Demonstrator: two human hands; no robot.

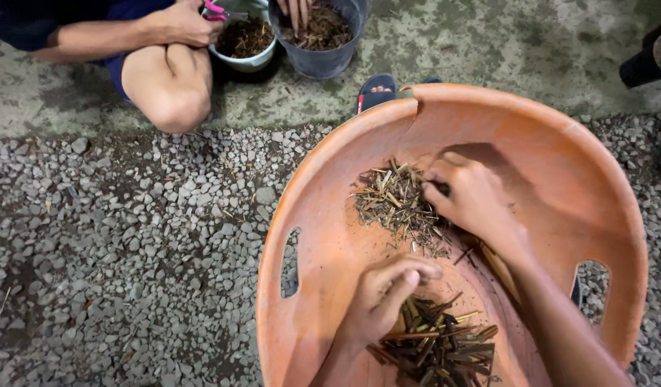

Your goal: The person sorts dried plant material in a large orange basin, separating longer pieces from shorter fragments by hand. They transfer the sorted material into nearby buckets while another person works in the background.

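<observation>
A large orange plastic tub (559, 150) stands on gravel in front of me. Inside it lies a heap of short pale chopped twigs (395, 201) and, nearer me, a pile of longer dark brown sticks (438, 347). My right hand (470, 197) rests on the right edge of the pale heap, fingers curled into the twigs. My left hand (384, 297) is closed around a bunch of the dark sticks, thumb on top.
Another person squats at the top left, knee (169, 89) forward, a hand with pink-handled cutters (214, 10) over a white bowl (248, 50) of dark bits. A grey bucket (319, 39) beside it. A sandalled foot (375, 91) by the tub's rim. Grey gravel (130, 251) on the left.
</observation>
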